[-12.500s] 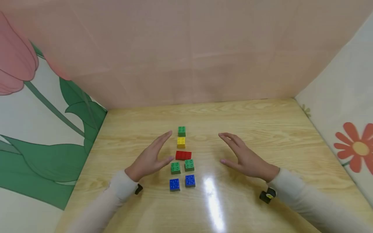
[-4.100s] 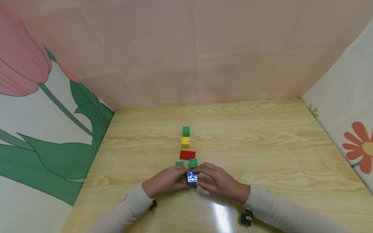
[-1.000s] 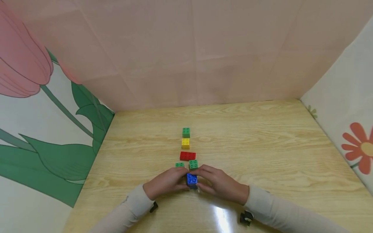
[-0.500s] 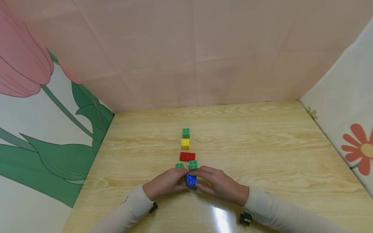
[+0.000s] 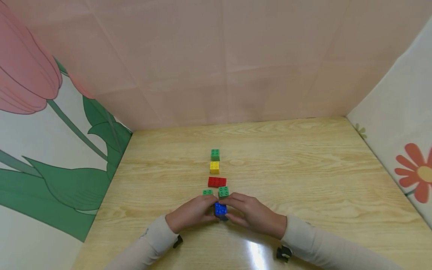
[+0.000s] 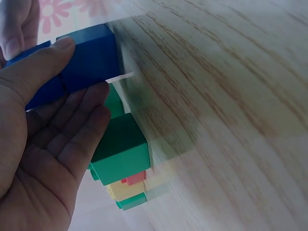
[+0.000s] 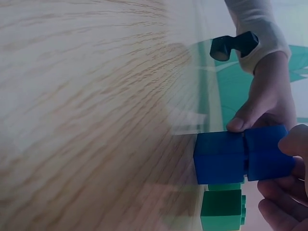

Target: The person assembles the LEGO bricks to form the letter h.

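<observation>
Two blue toy building bricks are stacked between my hands at the near middle of the table. My left hand (image 5: pixel 190 213) pinches the lower blue brick (image 7: pixel 219 159) between thumb and fingers. My right hand (image 5: pixel 256 215) grips the upper blue brick (image 5: pixel 221 208), its thumb and fingers on opposite sides. A thin seam shows between the two bricks in the right wrist view; I cannot tell whether they are fully pressed together. The lower brick is at or just above the tabletop. Just beyond stand two green bricks, the right one (image 5: pixel 223 192) and the left one (image 5: pixel 207 192), partly hidden by my left hand.
Farther back on the wooden table (image 5: pixel 287 161) lie a red brick (image 5: pixel 217 182), a yellow brick (image 5: pixel 214 167) and another green brick (image 5: pixel 215 155), roughly in a line. A pink cloth wall (image 5: pixel 222 75) rises behind, with flower-printed panels at both sides.
At first both hands were open and the blue bricks lay apart on the table; by four seconds ago they were together between my hands. In the last second the bricks shift very slightly left.
</observation>
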A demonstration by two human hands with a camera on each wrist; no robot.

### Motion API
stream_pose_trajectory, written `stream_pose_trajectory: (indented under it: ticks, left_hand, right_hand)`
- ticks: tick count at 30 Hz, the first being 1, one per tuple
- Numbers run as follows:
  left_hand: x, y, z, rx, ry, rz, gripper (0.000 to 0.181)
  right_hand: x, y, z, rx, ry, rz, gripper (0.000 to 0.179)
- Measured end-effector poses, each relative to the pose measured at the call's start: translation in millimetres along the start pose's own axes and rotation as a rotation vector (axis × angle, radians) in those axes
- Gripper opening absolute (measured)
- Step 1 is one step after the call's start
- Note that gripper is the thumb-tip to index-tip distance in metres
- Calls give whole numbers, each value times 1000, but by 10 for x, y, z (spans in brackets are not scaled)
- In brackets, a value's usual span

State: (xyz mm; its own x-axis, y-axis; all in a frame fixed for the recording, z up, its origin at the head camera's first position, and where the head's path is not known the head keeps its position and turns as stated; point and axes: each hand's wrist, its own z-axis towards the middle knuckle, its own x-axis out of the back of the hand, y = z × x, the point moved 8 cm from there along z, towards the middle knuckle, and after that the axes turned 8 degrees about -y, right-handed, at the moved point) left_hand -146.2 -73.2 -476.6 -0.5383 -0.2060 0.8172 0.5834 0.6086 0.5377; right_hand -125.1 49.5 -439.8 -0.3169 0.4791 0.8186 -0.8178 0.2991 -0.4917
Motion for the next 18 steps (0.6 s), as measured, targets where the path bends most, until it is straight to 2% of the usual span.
stream_pose_trajectory:
  ticks: [18]
  left_hand:
    - [-9,-24,2,12,-4,0,39]
  right_hand:
    - [-18,1,-28,10,7,0,44]
